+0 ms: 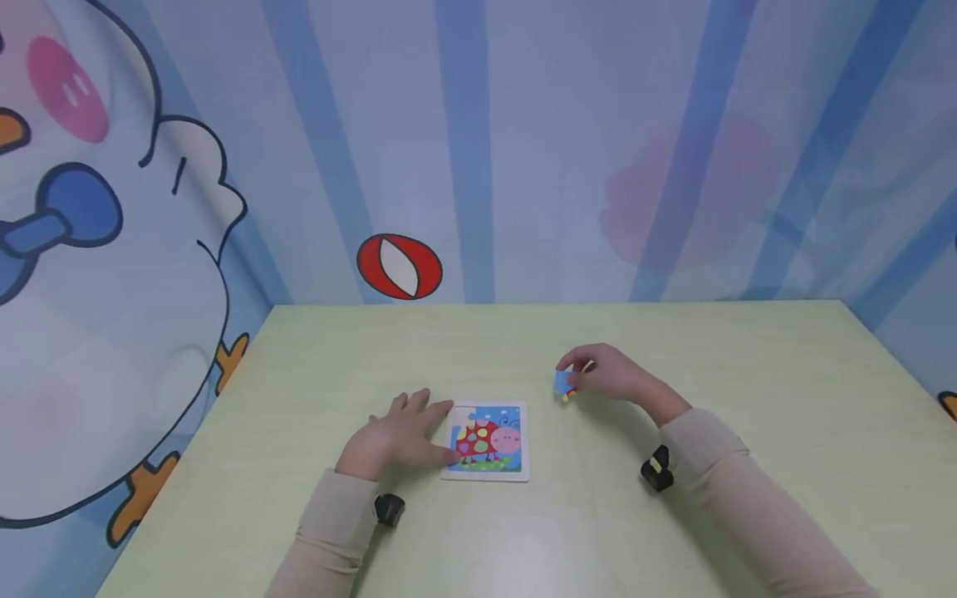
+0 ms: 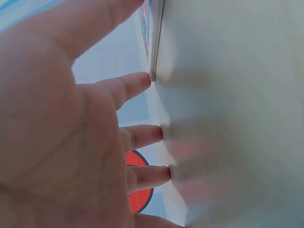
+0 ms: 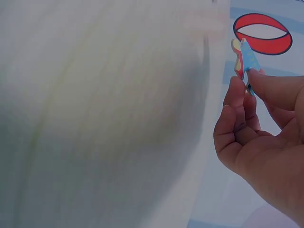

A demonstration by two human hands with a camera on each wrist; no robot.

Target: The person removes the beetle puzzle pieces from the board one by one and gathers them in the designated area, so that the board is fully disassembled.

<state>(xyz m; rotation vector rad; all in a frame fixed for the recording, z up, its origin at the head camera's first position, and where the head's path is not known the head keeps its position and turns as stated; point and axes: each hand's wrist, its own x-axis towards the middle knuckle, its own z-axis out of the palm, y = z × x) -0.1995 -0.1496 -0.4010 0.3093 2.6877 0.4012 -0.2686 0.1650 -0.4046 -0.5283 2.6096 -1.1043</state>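
Leftmost, my left hand (image 1: 399, 433) lies with its fingers spread, grasping nothing; the index fingertip meets the far left corner of the puzzle board (image 1: 525, 444) and the thumb reaches onto its left edge. The board sits flat on the table (image 1: 568, 531), between my hands; I judge it light and stiff, apt to skid, so gentle pressure at the rim should steady it. Farther right and slightly farther off, my right hand (image 1: 613, 374) pinches a puzzle piece (image 1: 563, 384) between thumb and fingertips, tilted on edge. It looks thin, rigid and nearly weightless, perhaps a bit slick; I'd hold its broad body, sparing the narrow knobs, which could chip.
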